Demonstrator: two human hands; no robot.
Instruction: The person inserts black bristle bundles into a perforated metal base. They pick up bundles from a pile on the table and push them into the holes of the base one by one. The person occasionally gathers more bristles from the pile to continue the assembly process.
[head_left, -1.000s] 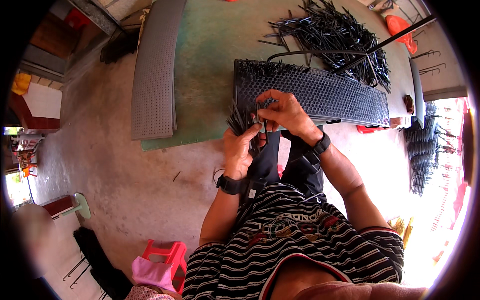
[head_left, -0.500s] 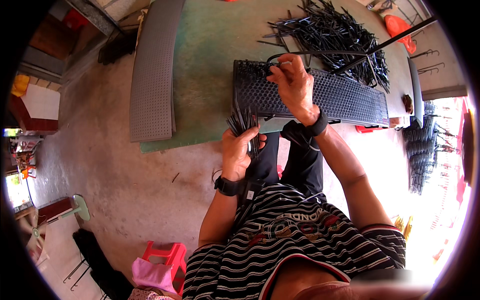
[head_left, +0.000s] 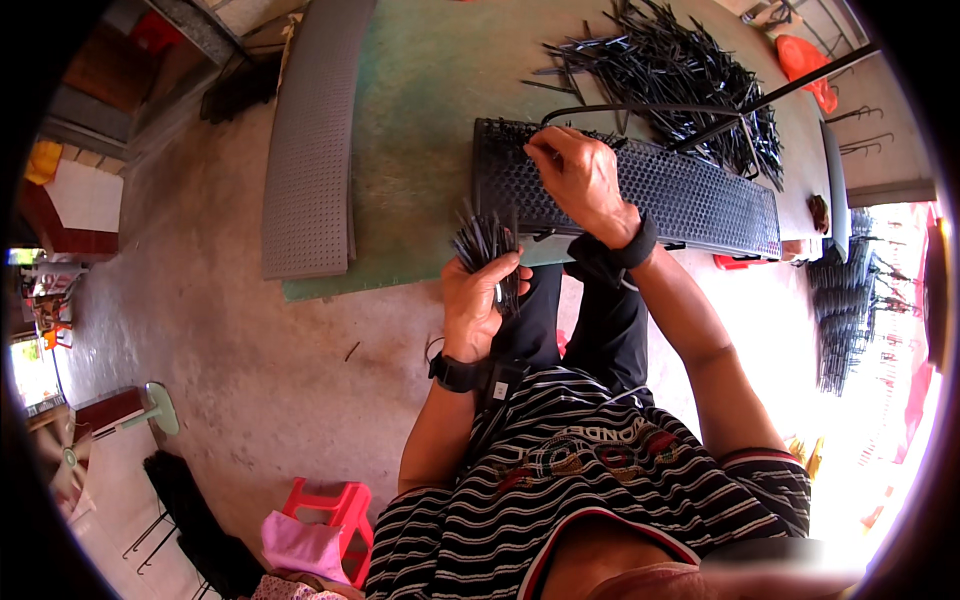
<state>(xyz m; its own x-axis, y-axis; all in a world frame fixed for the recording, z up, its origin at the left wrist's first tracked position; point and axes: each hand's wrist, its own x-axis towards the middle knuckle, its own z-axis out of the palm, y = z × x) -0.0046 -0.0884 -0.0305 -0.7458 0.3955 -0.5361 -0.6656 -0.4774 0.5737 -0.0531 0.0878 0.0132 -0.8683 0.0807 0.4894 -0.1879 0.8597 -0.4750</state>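
Left hand (head_left: 472,298) clamps black strips (head_left: 484,240), middles hidden; right hand (head_left: 583,178) over perforated panel (head_left: 695,200), grip impossible to tell.

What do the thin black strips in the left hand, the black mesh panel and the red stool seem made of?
Thin black strips: probably glossy plastic, from the pale glints along them; painted metal is possible.
Black mesh panel: dark, faintly shiny plastic or coated metal; its regular holes fit either.
Red stool: likely smooth moulded plastic, from its even colour.
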